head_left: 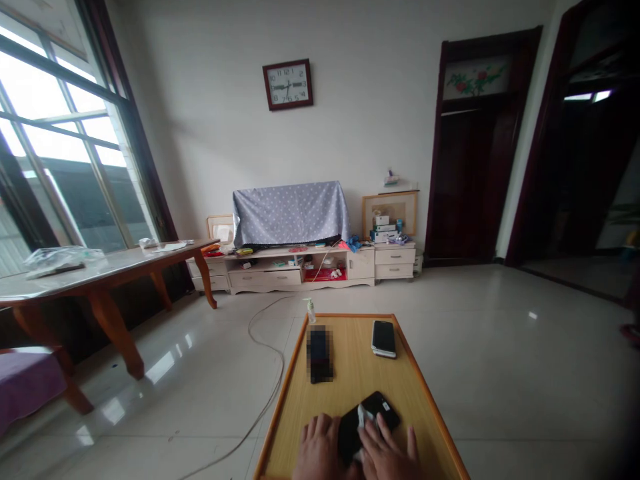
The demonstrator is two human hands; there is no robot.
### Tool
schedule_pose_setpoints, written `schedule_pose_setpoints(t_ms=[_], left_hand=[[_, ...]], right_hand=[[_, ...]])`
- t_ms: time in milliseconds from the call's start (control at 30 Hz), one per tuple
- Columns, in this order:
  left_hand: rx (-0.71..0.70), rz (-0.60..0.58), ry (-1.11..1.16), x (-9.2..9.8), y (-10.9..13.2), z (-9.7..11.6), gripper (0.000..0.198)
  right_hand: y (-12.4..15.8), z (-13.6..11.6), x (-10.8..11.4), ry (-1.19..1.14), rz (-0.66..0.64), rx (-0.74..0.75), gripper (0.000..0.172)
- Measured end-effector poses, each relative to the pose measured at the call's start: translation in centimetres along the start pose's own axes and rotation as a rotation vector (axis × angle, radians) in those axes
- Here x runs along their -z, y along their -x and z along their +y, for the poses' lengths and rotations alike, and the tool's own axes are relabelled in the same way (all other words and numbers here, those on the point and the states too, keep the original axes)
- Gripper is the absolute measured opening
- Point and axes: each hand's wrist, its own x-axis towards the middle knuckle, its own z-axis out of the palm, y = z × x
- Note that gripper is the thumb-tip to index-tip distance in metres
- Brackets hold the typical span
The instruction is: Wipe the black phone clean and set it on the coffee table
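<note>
A black phone lies on the low wooden table at the bottom of the view. My left hand rests on the phone's near left end, fingers curled over its edge. My right hand presses a small white cloth against the phone's dark face. Farther along the table, a second dark phone stands to the left. A third phone with a pale edge lies flat to the right.
A small pump bottle stands at the table's far left corner. A white cable trails over the tiled floor on the left. A long wooden table stands by the window, and a TV cabinet lines the far wall.
</note>
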Motion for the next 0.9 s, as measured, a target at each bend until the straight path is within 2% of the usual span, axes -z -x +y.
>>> schedule_pose_setpoints(t_ms=[67,133,233,400,633,900], left_hand=[[-0.024,0.061,0.033,0.6,0.9,0.5,0.065],[-0.034,0.082,0.047,1.0,1.5,0.9,0.066],[-0.038,0.079,0.053,1.2,1.8,1.0,0.065],[-0.057,0.075,0.034,1.3,1.8,0.9,0.067],[-0.044,0.052,0.027,1.3,1.5,1.2,0.080],[-0.086,0.046,0.019,0.7,0.4,1.5,0.065]], right_hand=[[0.6,0.2,2.4,-0.066,0.042,-0.073,0.043],[1.1,0.2,3.8,-0.171,0.126,-0.144,0.040],[1.6,-0.1,4.4,-0.292,0.219,-0.240,0.036],[1.7,0.1,4.7,-0.381,0.340,-0.368,0.050],[1.3,0.2,5.4,-0.405,0.425,-0.365,0.050],[1.2,-0.5,6.8,-0.281,0.326,-0.231,0.043]])
